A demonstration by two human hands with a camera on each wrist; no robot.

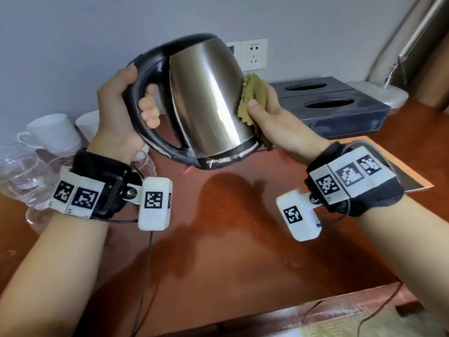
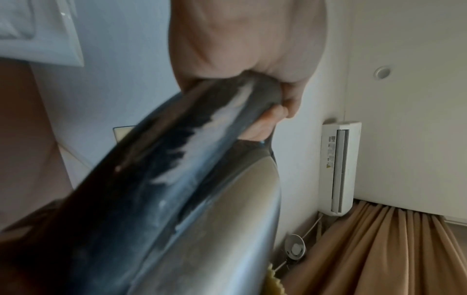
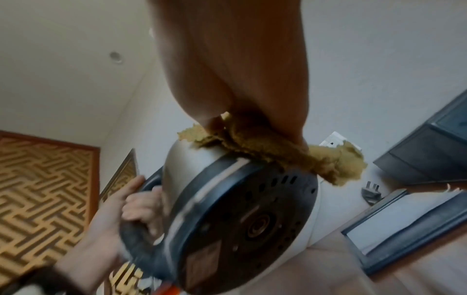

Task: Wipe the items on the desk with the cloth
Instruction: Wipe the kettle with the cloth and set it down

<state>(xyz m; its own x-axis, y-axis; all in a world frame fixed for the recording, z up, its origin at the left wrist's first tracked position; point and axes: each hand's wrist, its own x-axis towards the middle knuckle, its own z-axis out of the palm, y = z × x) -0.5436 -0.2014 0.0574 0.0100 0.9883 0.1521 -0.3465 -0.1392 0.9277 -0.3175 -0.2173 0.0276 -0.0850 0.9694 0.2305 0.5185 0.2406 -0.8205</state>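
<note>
The left hand [image 1: 119,113] holds a steel kettle [image 1: 206,98] in the air above the counter [image 1: 230,227], tilted so its black base faces down and toward the person. Its fingers [image 1: 148,110] are curled through the black handle [image 1: 143,76] and clamped on it, thumb lying over the top of the loop. The right hand [image 1: 274,117] presses a tan cloth [image 1: 252,98] flat against the kettle's right side, thumb on the near face of the cloth and the other fingers hidden behind it, so the cloth is pinched in that hand and touches the steel wall. In the right wrist view the cloth [image 3: 265,147] drapes over the rim by the vented base [image 3: 252,219]. On the counter at far left stand two white cups [image 1: 53,132] and a clear glass jug [image 1: 21,176]. A dark tissue box [image 1: 340,105] with two oval slots sits at the back right, below a white wall socket [image 1: 254,54]. A lamp base [image 1: 386,93] stands just beside the box
</note>
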